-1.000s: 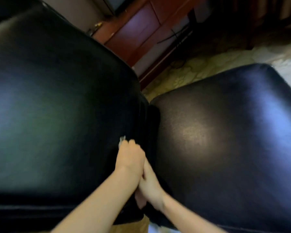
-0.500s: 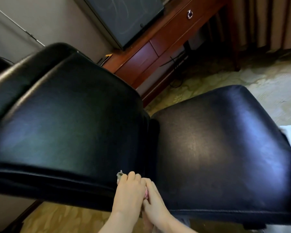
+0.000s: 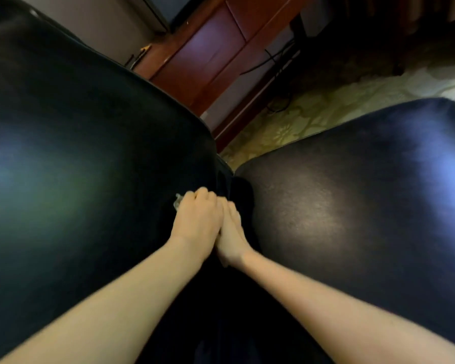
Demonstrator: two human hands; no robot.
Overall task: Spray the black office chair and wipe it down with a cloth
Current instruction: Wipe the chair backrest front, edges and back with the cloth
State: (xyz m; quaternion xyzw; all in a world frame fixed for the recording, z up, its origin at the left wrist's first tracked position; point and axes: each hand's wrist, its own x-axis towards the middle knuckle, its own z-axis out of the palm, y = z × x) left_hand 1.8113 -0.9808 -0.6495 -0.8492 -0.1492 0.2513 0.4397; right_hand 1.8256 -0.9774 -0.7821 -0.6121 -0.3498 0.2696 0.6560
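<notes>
The left hand [image 3: 197, 222] is curled round a cloth [image 3: 177, 203], pushing it where the black office chair [image 3: 352, 211] folds, likely to clean the crack between back and seat. The right hand [image 3: 231, 235] lies flat beside it, fingers straight, maybe holding the crack apart. Most of the cloth hides under the left hand. The right thumb is hidden too.

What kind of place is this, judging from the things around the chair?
Probably a furnished indoor room, perhaps a hotel room or study: a reddish wooden desk with cables beneath it, a patterned carpet, and a black padded chair.
</notes>
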